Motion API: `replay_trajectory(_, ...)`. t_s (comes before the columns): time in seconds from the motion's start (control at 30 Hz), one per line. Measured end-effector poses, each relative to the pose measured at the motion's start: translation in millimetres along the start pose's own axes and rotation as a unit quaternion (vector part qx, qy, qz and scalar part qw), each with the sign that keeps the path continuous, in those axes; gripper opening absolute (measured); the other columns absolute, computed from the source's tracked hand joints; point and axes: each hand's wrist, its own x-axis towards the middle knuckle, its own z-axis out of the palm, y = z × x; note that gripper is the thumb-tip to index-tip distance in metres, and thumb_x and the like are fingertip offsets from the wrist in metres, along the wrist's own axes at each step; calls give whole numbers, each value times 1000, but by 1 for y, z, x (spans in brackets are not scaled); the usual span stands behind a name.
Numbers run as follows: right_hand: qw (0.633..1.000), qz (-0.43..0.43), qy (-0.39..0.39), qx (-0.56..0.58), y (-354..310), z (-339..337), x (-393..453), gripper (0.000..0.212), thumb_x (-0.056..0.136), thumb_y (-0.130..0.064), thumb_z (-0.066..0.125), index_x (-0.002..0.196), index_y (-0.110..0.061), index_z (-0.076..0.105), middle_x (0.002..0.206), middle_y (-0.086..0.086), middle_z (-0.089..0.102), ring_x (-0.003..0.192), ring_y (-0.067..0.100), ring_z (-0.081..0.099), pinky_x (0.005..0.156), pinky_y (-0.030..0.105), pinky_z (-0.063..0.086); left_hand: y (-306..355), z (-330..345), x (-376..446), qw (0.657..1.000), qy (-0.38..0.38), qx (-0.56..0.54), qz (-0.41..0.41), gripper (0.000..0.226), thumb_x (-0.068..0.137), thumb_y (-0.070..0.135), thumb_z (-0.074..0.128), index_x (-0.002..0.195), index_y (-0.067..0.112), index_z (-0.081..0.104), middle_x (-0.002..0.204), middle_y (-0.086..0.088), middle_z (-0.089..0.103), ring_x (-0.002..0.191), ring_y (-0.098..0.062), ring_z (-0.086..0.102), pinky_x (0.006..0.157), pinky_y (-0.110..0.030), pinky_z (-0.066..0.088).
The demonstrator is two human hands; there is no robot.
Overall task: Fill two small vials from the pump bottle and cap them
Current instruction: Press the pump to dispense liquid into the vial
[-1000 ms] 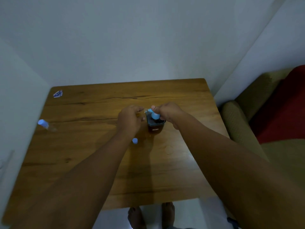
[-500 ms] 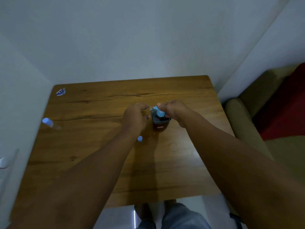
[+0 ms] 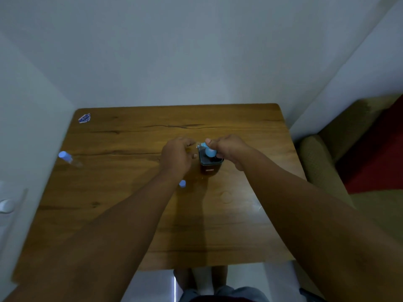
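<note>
Filling looks to be in hand: the pump bottle (image 3: 211,164) stands mid-table (image 3: 250,131), and the right hand (image 3: 229,149) curls over its blue pump head (image 3: 209,150), likely to press it. At the bottle's 9 o'clock the left hand (image 3: 177,154) has its fingers curled at the spout, seemingly pinching a clear vial there to catch the liquid; the vial itself is too faint to confirm. A loose blue cap (image 3: 182,183) waits near the bottle's 7 o'clock, within easy reach. Far off at 9 o'clock, by the table edge, a second vial (image 3: 69,159) lies on its side with its cap on.
</note>
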Motion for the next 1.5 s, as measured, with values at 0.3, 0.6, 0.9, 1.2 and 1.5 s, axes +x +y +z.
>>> replay_trajectory(0.3, 1000, 6, 1, 16, -2, -1, 5, 57, 90, -41, 76, 130, -3, 62, 127, 12, 65, 114, 25, 65, 103, 41, 55, -1, 2, 1, 1000, 1, -9, 2, 47, 76, 14, 84, 120, 20, 71, 124, -1, 69, 116, -18, 61, 98, -29, 46)
replay_trajectory(0.6, 1000, -6, -13, 19, 2, -3, -3, 60, 90, -44, 75, 133, -4, 63, 130, 10, 66, 112, 22, 65, 107, 43, 51, 3, -1, 0, 1000, -4, -20, -13, 47, 76, 12, 83, 121, 21, 71, 124, 0, 69, 117, -18, 61, 98, -30, 46)
replay_trajectory(0.9, 1000, -10, 5, -21, -2, 0, -6, 60, 93, -47, 70, 133, -4, 63, 130, 13, 67, 119, 27, 64, 109, 46, 49, 5, -1, -3, 999, -11, -21, -26, 47, 78, 12, 82, 123, 21, 69, 126, 0, 68, 117, -19, 60, 100, -35, 49)
replay_trajectory(1.2, 998, -30, 30, -46, 0, 4, -4, 59, 94, -50, 68, 134, -6, 65, 129, 13, 67, 116, 29, 65, 104, 46, 52, 6, 0, -3, 999, -3, -14, -29, 46, 78, 13, 82, 122, 21, 70, 126, 1, 68, 118, -17, 60, 101, -35, 49)
replay_trajectory(1.5, 1000, -27, 9, 2, 4, 0, -8, 62, 90, -50, 73, 135, -7, 65, 136, 11, 65, 122, 27, 62, 109, 44, 48, 8, -4, -4, 999, -5, -28, -29, 46, 79, 11, 81, 123, 20, 69, 127, -1, 67, 119, -18, 60, 102, -36, 48)
